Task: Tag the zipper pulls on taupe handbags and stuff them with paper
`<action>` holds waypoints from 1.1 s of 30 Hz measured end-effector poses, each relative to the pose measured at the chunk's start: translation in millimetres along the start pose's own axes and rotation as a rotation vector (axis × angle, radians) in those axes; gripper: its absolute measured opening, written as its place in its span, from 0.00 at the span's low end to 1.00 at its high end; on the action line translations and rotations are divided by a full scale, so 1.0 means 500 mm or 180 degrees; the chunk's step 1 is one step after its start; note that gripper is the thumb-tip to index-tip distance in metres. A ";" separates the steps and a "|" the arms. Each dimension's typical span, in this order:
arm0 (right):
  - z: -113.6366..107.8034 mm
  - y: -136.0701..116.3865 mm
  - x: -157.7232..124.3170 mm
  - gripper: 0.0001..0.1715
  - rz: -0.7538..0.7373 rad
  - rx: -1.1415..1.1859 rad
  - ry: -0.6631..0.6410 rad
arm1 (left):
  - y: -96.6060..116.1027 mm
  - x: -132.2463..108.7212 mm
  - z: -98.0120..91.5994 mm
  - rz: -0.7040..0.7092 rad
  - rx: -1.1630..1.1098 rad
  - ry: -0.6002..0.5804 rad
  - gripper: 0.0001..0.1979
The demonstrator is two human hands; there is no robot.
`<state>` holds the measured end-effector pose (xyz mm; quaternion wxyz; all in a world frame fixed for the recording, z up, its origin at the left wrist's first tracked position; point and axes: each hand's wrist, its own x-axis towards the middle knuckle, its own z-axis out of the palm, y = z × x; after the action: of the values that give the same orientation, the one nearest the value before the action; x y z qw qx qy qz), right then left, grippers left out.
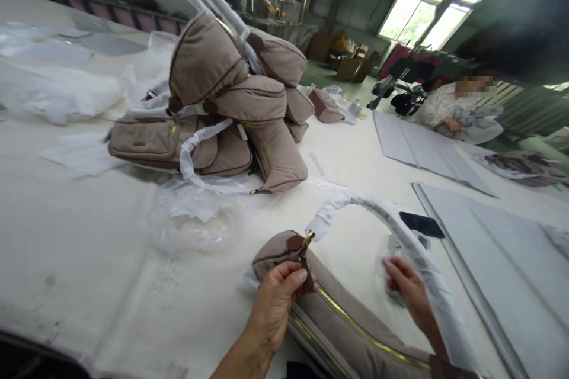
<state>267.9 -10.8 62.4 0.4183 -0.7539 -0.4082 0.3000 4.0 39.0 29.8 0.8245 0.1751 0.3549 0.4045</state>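
Counter (pixel 115 213) carries a taupe corduroy bag (pixel 342 331) at its near side, long axis slanting upper left to lower right; wrapped strap (pixel 420 257) arches beyond it. Right hand (pixel 409 290) sits apart, between bag and strap, blurred: cannot tell whether it pinches anything. Left hand (pixel 278 299) is nearer, at the bag's upper-left end, pinching brown leather tab (pixel 308 283).

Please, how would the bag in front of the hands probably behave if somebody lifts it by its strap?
The bag may keep its shape, since its sides look filled out, though its fabric would probably dent. Its strap might flex only gradually, as it holds an arch, and may feel slippery because of its smooth-looking white wrapping.
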 end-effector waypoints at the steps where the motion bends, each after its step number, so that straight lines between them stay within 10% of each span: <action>1: 0.037 0.003 -0.006 0.21 0.0106 0.0068 -0.0478 | -0.005 0.002 0.005 0.0073 0.0067 0.0142 0.11; 5: 0.132 -0.032 -0.047 0.18 0.0238 0.0589 -0.2184 | -0.006 0.004 0.007 0.0121 -0.0020 0.0559 0.13; 9: 0.171 -0.059 -0.063 0.20 0.0330 0.0847 -0.2807 | 0.017 -0.001 -0.007 -0.0028 -0.0160 0.0436 0.11; 33: 0.263 -0.117 0.016 0.21 0.0048 0.0869 -0.2342 | -0.009 0.002 0.004 0.0688 0.0367 0.0531 0.12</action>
<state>146.1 65.1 50.9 0.3383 -0.5364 -0.4816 0.6049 8.2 37.2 28.0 0.7323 0.2251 0.4239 0.4831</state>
